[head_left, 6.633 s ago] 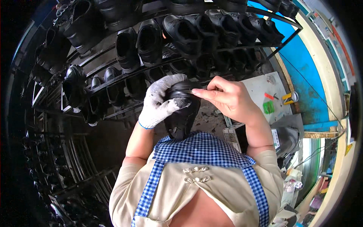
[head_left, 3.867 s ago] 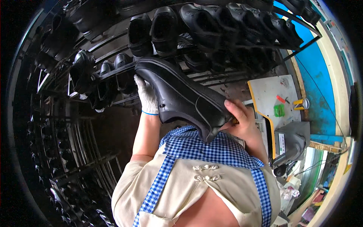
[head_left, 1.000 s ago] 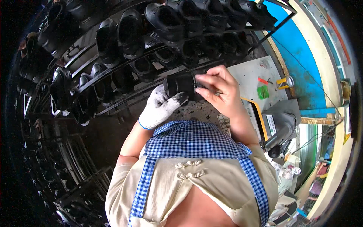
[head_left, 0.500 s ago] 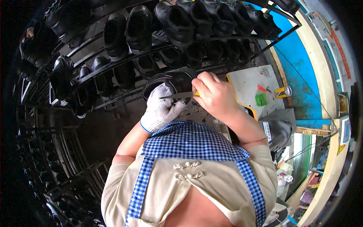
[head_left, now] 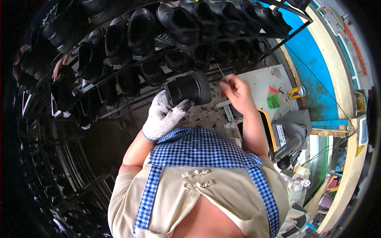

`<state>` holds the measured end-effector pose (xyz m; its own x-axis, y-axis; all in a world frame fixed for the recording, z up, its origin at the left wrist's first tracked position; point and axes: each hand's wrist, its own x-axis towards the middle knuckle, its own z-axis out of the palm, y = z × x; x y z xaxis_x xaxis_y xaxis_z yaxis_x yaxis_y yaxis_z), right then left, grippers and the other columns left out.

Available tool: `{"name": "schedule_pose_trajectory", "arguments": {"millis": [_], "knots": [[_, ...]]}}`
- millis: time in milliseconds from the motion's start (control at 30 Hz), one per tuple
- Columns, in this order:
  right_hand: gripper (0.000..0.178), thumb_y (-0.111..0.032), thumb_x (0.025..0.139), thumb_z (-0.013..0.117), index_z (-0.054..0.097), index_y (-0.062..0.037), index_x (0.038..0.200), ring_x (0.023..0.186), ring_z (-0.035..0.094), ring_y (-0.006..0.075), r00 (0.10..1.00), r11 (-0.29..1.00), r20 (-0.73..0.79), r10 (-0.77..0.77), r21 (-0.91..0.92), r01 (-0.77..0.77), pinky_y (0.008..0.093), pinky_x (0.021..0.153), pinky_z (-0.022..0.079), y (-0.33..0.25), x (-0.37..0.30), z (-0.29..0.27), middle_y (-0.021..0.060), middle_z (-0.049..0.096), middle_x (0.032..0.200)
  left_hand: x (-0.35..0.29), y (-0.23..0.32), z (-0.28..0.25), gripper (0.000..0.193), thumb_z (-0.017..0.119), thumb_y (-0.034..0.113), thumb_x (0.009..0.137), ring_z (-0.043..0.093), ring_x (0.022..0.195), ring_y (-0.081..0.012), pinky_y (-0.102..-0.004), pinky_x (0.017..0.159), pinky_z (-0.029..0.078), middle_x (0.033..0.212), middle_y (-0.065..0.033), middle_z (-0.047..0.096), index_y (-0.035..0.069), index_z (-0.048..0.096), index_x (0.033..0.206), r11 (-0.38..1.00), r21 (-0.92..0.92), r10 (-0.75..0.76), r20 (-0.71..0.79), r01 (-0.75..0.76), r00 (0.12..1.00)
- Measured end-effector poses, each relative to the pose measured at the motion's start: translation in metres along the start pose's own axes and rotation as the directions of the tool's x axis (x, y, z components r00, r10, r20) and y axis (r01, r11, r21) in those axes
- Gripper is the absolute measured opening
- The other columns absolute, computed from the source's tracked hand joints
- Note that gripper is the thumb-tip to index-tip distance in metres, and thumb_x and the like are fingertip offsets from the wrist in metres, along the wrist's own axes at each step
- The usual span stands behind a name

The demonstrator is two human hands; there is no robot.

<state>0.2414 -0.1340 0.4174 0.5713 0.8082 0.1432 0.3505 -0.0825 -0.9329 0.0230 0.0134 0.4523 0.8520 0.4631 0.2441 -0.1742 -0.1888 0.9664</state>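
A black shoe (head_left: 189,89) is held up in front of me by my left hand (head_left: 162,115), which wears a white knit glove with dark-stained fingertips. The gloved fingers are wrapped round the shoe's near left end. To the right of the shoe and apart from it is my bare right hand (head_left: 237,93), smeared a little by motion. Its fingers close round a knife (head_left: 222,73) whose thin blade points up and away from me; the handle is hidden in the fist.
A black metal rack (head_left: 278,47) with rows of black shoes (head_left: 180,23) spans the far side. On the right stands a white table (head_left: 281,75) with a green item (head_left: 273,102), a red-handled tool (head_left: 274,89) and a yellow tape roll (head_left: 295,93). A grey machine (head_left: 295,129) sits nearer.
My right hand has drawn the knife away from the shoe to the right, and its blade has swung from pointing left to pointing away. The shoe has turned in my left hand.
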Motion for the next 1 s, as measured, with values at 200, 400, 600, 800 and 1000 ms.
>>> {"name": "schedule_pose_trajectory", "arguments": {"millis": [200,400,600,800,1000], "knots": [[0.066,-0.055,0.095,0.051,0.047,-0.0012,0.132,0.061,0.064,0.0096,0.913,0.834,0.353,0.205,0.426,-0.351,0.0201,0.044,0.046,0.011,-0.043,0.013,0.007,0.068,0.099,0.008,-0.024,0.012,0.027,0.076,0.022,0.064,0.06,0.091,-0.0337,-0.0411,0.083,0.051,0.088,-0.0136,0.063,0.003,0.066,0.079,0.6,0.605,0.26,0.472,-0.524,0.843],[0.061,-0.047,0.096,0.048,0.046,-0.0008,0.136,0.097,0.066,0.0193,0.791,0.123,0.582,0.19,0.785,-0.607,0.0342,0.074,0.057,0.084,-0.074,0.026,0.0157,0.06,0.123,0.011,-0.028,0.029,0.027,0.068,0.023,0.075,0.063,0.087,-0.031,-0.0418,0.071,0.053,0.092,-0.0113,0.064,0.007,0.068,0.097,0.641,0.454,0.199,0.681,-0.619,0.705],[0.076,-0.055,0.089,0.057,0.043,0.0015,0.138,0.122,0.054,0.0304,0.858,0.238,0.438,0.267,0.833,-0.499,0.0437,0.1,0.048,0.107,-0.103,0.014,0.0205,0.053,0.134,0.022,0.0,-0.015,0.044,0.071,0.017,0.081,0.061,0.107,-0.0301,-0.0383,0.092,0.049,0.115,-0.0138,0.063,0.004,0.059,0.121,0.746,0.362,0.531,0.184,-0.56,0.827],[0.09,-0.072,0.087,0.042,0.032,-0.0059,0.147,0.13,0.046,0.0322,0.84,0.398,0.39,0.378,0.751,-0.528,0.0481,0.107,0.04,0.151,-0.122,0.013,0.0176,0.04,0.146,0.031,-0.02,0.0,0.075,0.077,0.014,0.08,0.049,0.122,-0.0216,-0.0337,0.106,0.038,0.13,-0.0116,0.051,0.0,0.036,0.14,0.833,-0.549,-0.126,-0.311,-0.07,0.942],[0.033,-0.031,0.095,0.061,0.064,-0.0012,0.108,0.064,0.05,0.0086,0.808,0.808,-0.061,0.585,0.127,-0.575,0.0247,0.055,0.038,0.09,-0.058,0.026,0.001,0.06,0.077,0.026,-0.008,-0.012,0.07,0.08,0.013,0.075,0.053,0.116,-0.0207,-0.036,0.102,0.043,0.127,-0.0116,0.054,-0.001,0.046,0.134,0.936,-0.315,0.059,-0.298,-0.157,0.953]]}}
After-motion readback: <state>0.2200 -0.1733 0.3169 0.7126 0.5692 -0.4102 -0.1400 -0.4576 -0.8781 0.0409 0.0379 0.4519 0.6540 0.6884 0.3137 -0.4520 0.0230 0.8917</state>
